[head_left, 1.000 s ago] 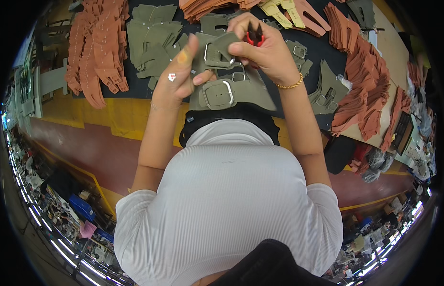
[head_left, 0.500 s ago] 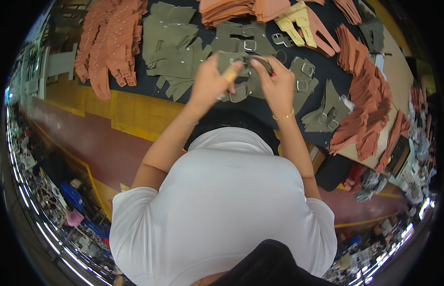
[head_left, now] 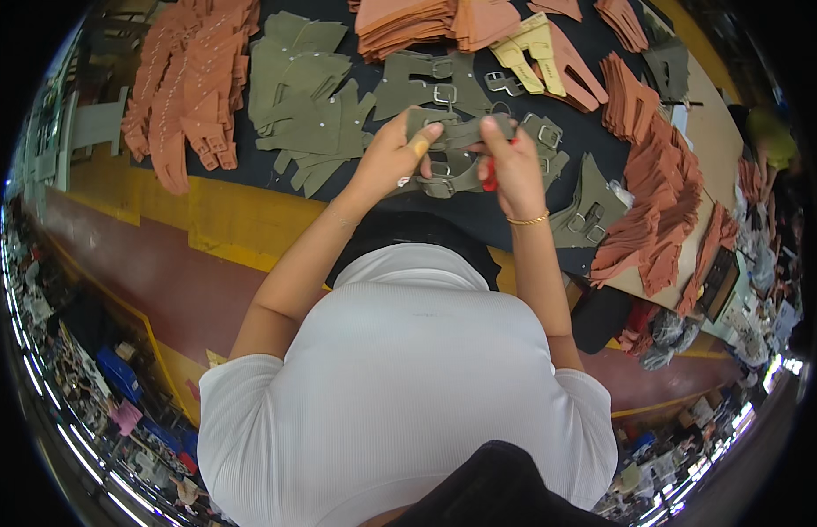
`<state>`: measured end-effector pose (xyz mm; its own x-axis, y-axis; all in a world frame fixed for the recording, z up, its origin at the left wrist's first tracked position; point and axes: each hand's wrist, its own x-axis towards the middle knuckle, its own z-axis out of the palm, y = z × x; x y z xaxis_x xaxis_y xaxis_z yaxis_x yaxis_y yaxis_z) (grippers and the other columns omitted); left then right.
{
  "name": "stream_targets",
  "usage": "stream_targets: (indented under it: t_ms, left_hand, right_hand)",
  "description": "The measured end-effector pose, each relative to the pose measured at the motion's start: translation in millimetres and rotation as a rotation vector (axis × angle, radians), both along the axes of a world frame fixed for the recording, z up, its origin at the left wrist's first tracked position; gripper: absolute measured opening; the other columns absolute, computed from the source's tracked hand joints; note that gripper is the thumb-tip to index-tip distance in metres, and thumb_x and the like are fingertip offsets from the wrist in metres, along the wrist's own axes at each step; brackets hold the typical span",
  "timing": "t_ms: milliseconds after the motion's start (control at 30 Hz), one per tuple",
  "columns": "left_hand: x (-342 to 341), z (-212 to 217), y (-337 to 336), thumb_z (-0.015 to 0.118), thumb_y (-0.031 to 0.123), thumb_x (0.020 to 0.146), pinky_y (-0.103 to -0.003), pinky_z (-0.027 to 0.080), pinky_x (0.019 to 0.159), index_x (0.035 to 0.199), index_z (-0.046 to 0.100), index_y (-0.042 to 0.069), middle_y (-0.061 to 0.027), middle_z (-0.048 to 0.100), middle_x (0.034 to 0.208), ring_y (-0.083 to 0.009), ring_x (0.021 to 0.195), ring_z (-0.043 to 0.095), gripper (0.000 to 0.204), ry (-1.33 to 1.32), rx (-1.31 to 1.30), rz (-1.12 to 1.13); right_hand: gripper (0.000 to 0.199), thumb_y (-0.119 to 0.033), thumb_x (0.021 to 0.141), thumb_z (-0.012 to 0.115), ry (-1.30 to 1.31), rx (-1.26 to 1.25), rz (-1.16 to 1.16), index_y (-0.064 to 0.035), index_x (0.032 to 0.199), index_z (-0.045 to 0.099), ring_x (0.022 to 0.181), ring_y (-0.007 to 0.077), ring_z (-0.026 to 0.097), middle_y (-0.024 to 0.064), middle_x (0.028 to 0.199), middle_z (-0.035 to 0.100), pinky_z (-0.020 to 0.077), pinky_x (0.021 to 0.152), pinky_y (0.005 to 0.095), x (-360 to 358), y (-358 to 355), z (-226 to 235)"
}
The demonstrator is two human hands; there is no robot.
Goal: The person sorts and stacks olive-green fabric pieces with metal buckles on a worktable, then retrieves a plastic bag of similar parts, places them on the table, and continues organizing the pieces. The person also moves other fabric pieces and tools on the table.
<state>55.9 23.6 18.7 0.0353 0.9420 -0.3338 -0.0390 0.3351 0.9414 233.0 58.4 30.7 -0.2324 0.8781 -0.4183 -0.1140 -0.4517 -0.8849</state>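
My left hand is closed on the left side of an olive-green buckled strap piece, thumb on top, with a yellow wrap round the thumb. The piece's right end is pinched by my right hand, which wears a gold bracelet. Within that right hand a small red-handled tool also shows; its working end is hidden. Metal buckles hang from the held piece. Just beyond it lies another olive piece with two silver buckles on the dark table.
On the dark-topped table are stacks of olive cut pieces to the left and orange-brown strap pieces at the far left. More orange-brown pieces are heaped at the right. A yellow template-like piece lies at the back.
My right hand has turned and moved slightly down, its thumb now flat on the strap. The held piece is stretched wider between both hands, and more of the red tool shows.
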Motion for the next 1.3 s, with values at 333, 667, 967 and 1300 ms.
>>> stream_targets:
  t_ms: [333,667,967,1300]
  left_hand:
    - [-13,18,-8,0.061,0.027,0.096,-0.024,0.041,0.047,0.099,0.059,-0.002,-0.0047,0.060,0.080,-0.0086,0.050,0.050,0.029,-0.308,-0.137,-0.042]
    - [-14,28,-16,0.062,0.026,0.095,-0.022,0.037,0.040,0.097,0.062,0.001,-0.0038,0.061,0.070,-0.0069,0.045,0.049,0.026,-0.380,-0.085,-0.077]
    - [-34,38,-2,0.061,0.036,0.095,-0.029,0.045,0.052,0.103,0.060,0.000,-0.0113,0.063,0.084,-0.0181,0.054,0.055,0.037,-0.453,-0.109,0.219]
    - [-19,1,-1,0.070,0.040,0.088,-0.027,0.051,0.067,0.101,0.062,0.004,-0.0036,0.064,0.091,-0.0118,0.076,0.061,0.040,-0.445,-0.308,0.254]
  right_hand:
    - [0.029,-0.027,0.094,0.062,0.442,0.142,0.114,-0.0036,0.111,0.060,0.052,0.0062,0.052,0.0168,0.112,0.066,0.0394,0.043,0.0178,22,15,10]
    - [0.030,-0.031,0.086,0.073,-0.182,0.282,0.448,-0.0044,0.082,0.060,0.053,0.0016,0.036,-0.0065,0.062,0.046,0.0264,0.047,0.0190,40,14,9]
    - [0.027,-0.021,0.083,0.074,-0.526,0.345,0.155,-0.0038,0.101,0.062,0.071,0.0081,0.050,-0.0015,0.077,0.053,0.0424,0.066,0.0243,68,27,5]
    - [0.053,-0.023,0.080,0.079,0.029,0.285,0.625,-0.0065,0.121,0.049,0.130,0.0223,0.046,0.0108,0.127,0.058,0.0467,0.094,0.0342,-1,-14,-12]
